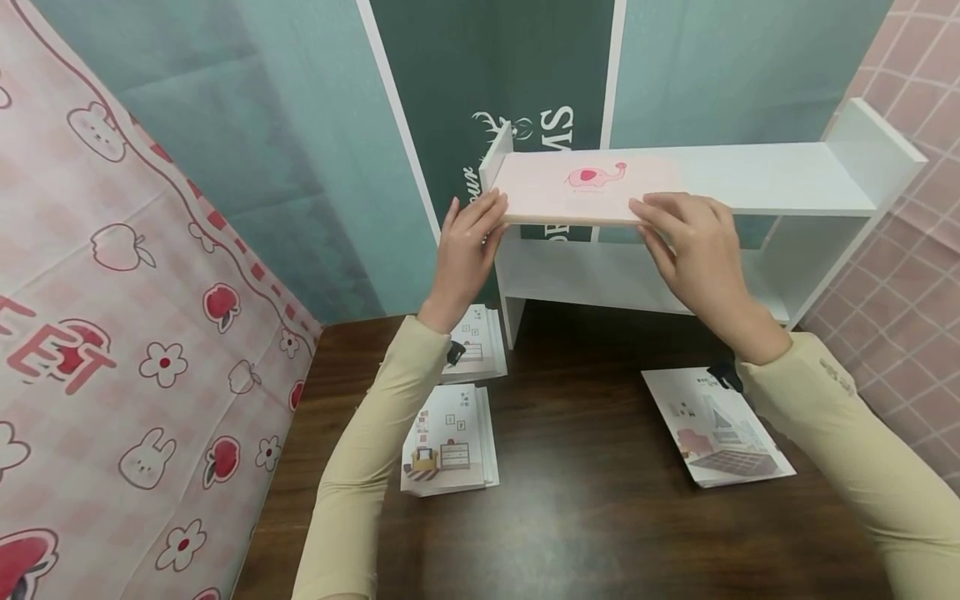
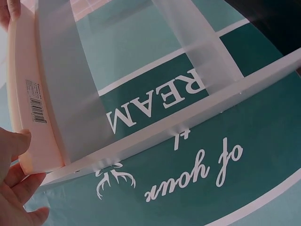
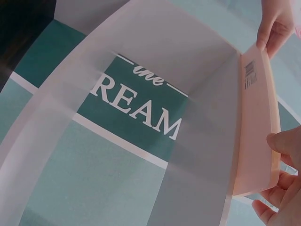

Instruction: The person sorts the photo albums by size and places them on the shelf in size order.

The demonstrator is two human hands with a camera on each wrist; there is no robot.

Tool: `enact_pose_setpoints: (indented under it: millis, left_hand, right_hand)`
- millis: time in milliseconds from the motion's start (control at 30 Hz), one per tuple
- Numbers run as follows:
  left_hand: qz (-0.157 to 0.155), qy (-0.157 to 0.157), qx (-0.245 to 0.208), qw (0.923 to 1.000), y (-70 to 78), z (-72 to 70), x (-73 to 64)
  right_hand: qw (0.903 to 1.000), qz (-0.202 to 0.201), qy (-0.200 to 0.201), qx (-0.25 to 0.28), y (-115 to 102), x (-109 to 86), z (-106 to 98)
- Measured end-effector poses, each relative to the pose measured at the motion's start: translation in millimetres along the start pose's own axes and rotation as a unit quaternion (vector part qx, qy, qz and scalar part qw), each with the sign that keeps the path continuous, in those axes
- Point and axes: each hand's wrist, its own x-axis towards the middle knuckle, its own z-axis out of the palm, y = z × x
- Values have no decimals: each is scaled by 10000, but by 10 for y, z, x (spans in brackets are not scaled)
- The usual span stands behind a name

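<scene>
A pink notebook (image 1: 555, 193) with an elephant drawing lies flat at the left end of the top board of a white shelf (image 1: 780, 177), its front edge jutting past the board. My left hand (image 1: 467, 258) pinches its front left corner, thumb below and fingers above. At the front right corner my right hand (image 1: 697, 250) grips it the same way. From underneath, the left wrist view shows a barcode label (image 2: 35, 101) on the notebook's pink cover (image 2: 44, 136). The right wrist view shows both hands holding the notebook (image 3: 256, 127) at its two ends.
Two stacks of printed booklets (image 1: 448, 450) sit on the dark wooden table (image 1: 562, 525) at left, the farther beside the shelf's leg. Another booklet stack (image 1: 712, 429) lies at right, below my right forearm. Patterned cloth (image 1: 150, 367) hangs left; pink tiling (image 1: 892, 275) is at right.
</scene>
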Motion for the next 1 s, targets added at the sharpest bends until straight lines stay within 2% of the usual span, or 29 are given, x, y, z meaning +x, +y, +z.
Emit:
enact_pose_setpoints:
  millis: [567, 767, 1000]
  left_hand:
    - [-14, -382, 487, 9981, -5, 49, 8]
    - [-31, -493, 847, 9952, 3, 90, -11]
    - [-86, -791, 1306, 9882, 4, 148, -17]
  right_hand:
    - [9999, 31, 134, -64, 44, 15, 51]
    - [9996, 130, -164, -201, 56, -4, 69]
    - [9974, 139, -530, -459, 75, -44, 109]
